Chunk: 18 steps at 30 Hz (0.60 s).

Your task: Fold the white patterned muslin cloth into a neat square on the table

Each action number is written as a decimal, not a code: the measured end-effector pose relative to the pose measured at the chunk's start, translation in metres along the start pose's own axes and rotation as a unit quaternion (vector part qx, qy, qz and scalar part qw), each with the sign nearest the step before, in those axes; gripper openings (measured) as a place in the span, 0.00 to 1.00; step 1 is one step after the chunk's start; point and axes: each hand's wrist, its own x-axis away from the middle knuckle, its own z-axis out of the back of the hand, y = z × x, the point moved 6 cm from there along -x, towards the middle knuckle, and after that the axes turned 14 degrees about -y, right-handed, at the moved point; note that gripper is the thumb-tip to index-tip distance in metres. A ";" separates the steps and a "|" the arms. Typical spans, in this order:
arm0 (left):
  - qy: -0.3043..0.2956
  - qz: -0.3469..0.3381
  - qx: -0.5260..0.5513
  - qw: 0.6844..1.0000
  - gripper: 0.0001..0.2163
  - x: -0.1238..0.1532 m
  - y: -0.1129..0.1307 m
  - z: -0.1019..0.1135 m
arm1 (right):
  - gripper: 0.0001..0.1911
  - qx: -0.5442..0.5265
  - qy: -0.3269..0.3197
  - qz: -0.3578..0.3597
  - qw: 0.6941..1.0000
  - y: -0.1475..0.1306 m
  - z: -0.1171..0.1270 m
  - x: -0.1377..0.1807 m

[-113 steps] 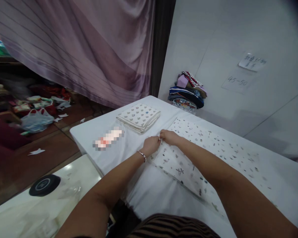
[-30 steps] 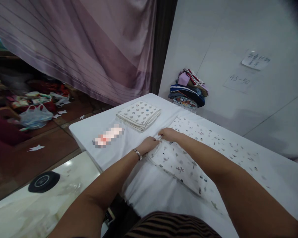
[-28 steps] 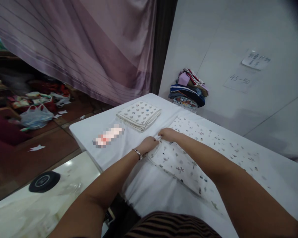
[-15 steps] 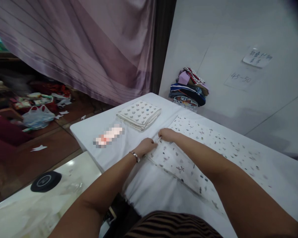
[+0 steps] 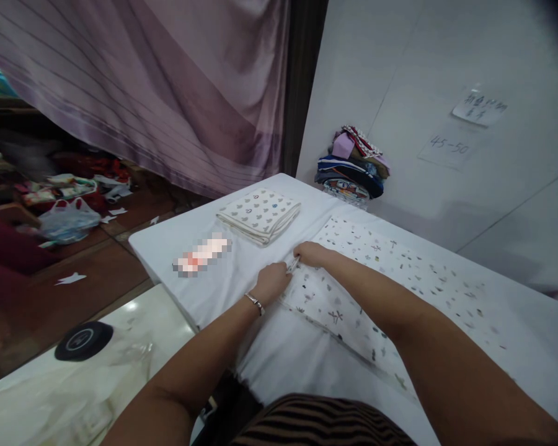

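Observation:
A white cloth with small printed figures lies spread over the white-covered table. At its far left corner, my left hand pinches the edge. Just beside it, my right hand is closed on the same edge, with a bit of bunched fabric showing between the two hands. My right forearm crosses above the cloth and hides part of it. Beyond my hands rests a folded cream cloth with a grey print. Left of that, a pixelated patch covers some item I cannot make out.
A stack of folded clothes stands by the wall behind the table. A dark round object sits on a pale surface at lower left. A purple curtain hangs at the back. Plastic bags and scraps lie on the floor.
My left hand has shifted slightly right along the cloth's edge, closer to my right hand. The camera view has moved a little; the other things stay put.

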 end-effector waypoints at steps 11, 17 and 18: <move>0.021 0.005 0.021 1.000 0.12 0.000 -0.010 0.001 | 0.27 -0.106 0.183 0.027 0.977 0.002 -0.026 0.021; 0.040 0.004 0.019 0.999 0.10 -0.002 -0.013 -0.001 | 0.23 -0.133 0.240 0.048 0.960 -0.015 -0.062 0.054; 0.041 0.004 0.019 0.999 0.10 -0.002 -0.013 0.000 | 0.23 -0.135 0.232 0.043 0.962 -0.018 -0.067 0.058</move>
